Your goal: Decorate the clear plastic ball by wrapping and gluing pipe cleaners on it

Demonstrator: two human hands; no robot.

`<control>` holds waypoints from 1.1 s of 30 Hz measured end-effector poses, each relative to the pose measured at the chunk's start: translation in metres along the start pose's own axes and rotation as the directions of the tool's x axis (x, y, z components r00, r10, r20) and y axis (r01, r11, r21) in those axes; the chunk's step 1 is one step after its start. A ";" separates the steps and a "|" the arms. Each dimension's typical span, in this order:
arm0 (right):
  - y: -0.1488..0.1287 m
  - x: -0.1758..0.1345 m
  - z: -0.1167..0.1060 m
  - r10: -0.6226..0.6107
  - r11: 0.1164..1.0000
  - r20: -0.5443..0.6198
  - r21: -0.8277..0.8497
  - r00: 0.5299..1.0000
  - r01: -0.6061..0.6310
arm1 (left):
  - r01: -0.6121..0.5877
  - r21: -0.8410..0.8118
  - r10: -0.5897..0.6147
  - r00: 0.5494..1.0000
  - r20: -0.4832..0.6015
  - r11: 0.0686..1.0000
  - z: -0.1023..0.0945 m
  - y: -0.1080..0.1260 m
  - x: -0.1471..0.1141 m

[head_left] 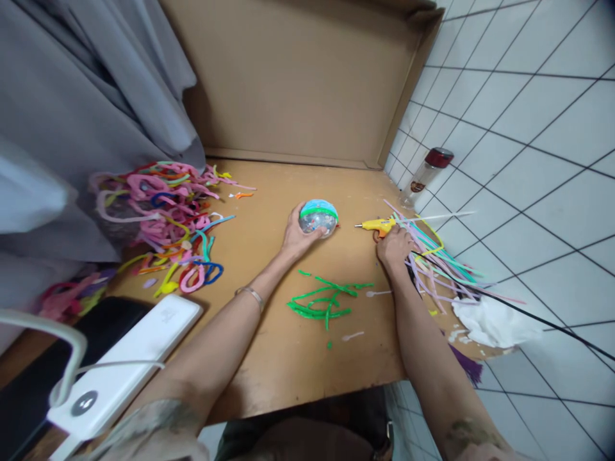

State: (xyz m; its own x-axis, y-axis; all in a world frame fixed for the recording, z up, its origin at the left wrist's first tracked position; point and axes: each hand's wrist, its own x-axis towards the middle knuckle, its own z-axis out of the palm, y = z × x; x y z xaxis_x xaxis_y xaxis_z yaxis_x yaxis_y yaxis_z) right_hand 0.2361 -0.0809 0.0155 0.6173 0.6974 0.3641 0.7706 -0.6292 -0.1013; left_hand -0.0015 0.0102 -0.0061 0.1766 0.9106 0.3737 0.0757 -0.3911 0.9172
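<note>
My left hand (298, 234) is wrapped round a ball (318, 219), its fingers closed on the left side and front. The ball has a light blue top, a bright green band and a clear lower part with small coloured bits visible. Over on the right, my right hand (394, 247) is closed at the rear of a yellow hot glue gun (377, 225), whose nozzle points left toward the ball. A glue stick (444, 218) juts out behind the gun. Between my forearms lie several cut green pipe cleaners (321, 306).
Colourful pipe cleaners (166, 198) are heaped at the left by a grey curtain (91, 96). A white power bank (129, 362) lies nearer. Pastel pipe cleaners (439, 262), a clear bottle (425, 176), white tissue (494, 320) and a black cord (528, 314) occupy the right. Cardboard (298, 77) stands behind.
</note>
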 end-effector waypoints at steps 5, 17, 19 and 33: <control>-0.002 -0.003 0.000 0.013 0.999 -0.050 0.041 0.999 -0.011 | -0.007 -0.027 0.008 1.000 0.006 1.000 0.001 -0.003 0.000; -0.021 -0.016 -0.023 -0.192 0.968 -0.163 0.134 0.968 0.214 | -0.007 0.002 0.007 1.000 -0.007 1.000 0.004 0.003 -0.003; -0.031 -0.022 -0.023 -0.317 0.928 -0.111 0.171 0.942 0.332 | 0.000 0.014 0.000 1.000 -0.013 1.000 0.004 0.001 -0.002; -0.081 -0.039 -0.015 -0.607 0.793 0.169 0.199 0.777 0.576 | 0.006 0.027 -0.004 0.999 -0.044 1.000 0.005 -0.003 0.002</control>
State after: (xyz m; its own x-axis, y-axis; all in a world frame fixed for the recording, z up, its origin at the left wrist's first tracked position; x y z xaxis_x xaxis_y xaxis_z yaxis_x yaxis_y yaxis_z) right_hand 0.1476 -0.0622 0.0234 0.0387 0.9814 0.1878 0.9981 -0.0289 -0.0544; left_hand 0.0030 0.0124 -0.0093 0.1334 0.9173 0.3752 0.1034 -0.3894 0.9152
